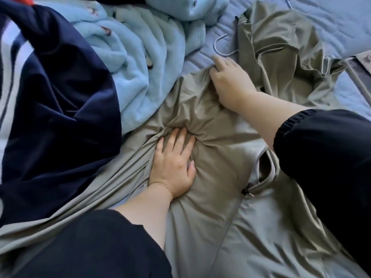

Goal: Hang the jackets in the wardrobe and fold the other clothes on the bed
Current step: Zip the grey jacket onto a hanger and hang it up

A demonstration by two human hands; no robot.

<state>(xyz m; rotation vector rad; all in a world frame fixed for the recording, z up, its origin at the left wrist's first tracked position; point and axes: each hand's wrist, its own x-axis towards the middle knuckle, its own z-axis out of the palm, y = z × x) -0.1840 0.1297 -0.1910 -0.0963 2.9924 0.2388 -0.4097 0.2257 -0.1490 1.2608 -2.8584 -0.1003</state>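
Note:
An olive-green jacket (220, 157) lies spread across the bed, its zipper running down the middle. My left hand (173, 163) presses flat on its bunched fabric, fingers straight. Near the jacket's shoulder, my right hand (230, 83) curls its fingers into the cloth and grips it. A grey wire hanger (217, 48) pokes its hook out just beyond that hand; the rest of it is hidden under the jacket. To the left lies a navy jacket (60, 109) with white stripes.
A light blue fleece blanket (140, 57) is heaped at the back, between the two jackets. Blue bedsheet (331, 21) shows at the upper right. A patterned item (361, 63) lies at the right edge.

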